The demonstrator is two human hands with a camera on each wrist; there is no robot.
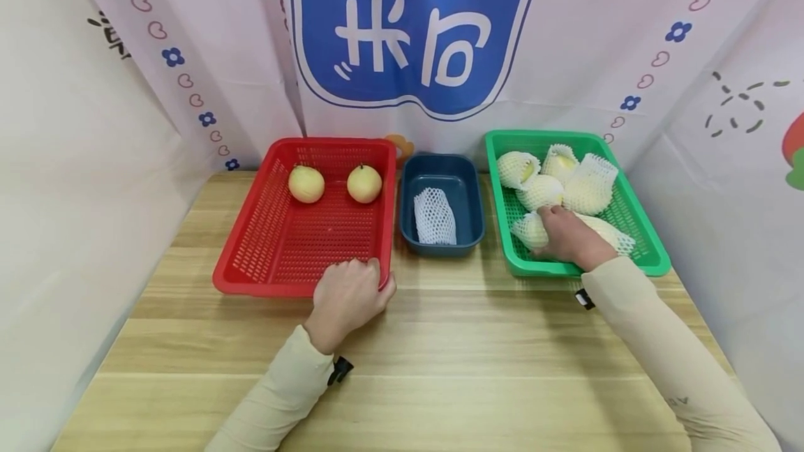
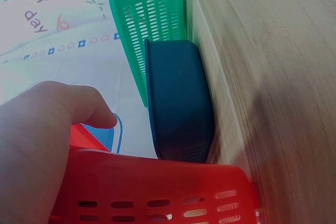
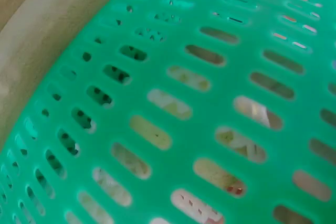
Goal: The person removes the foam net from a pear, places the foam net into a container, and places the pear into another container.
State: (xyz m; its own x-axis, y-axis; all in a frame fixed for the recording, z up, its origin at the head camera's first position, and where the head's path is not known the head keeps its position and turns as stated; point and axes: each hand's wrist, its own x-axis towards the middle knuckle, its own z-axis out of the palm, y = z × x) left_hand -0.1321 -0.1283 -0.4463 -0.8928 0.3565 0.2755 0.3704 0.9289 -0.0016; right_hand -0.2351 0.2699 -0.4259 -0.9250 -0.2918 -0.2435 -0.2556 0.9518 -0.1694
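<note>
My left hand [image 1: 350,296] grips the near right corner of the red basket [image 1: 251,289], where two bare yellow pears [image 1: 306,184] lie toward the back. Its thumb [image 2: 79,103] shows above the red wall in the left wrist view. Inside the green basket [image 1: 650,246], my right hand [image 1: 568,236] holds a pear in a white foam net [image 1: 530,230] at the near side, its fingertips partly hidden. Several other netted pears [image 1: 541,192] lie around it. The right wrist view is filled by the green basket's slotted wall [image 3: 173,124], with netted pears showing through the slots.
Between the baskets stands a dark blue bin [image 1: 442,250] with an empty foam net [image 1: 435,218] in it. All three containers sit along the back of the wooden table [image 1: 465,354], against a printed cloth backdrop [image 1: 251,40]. White cloth walls flank both sides.
</note>
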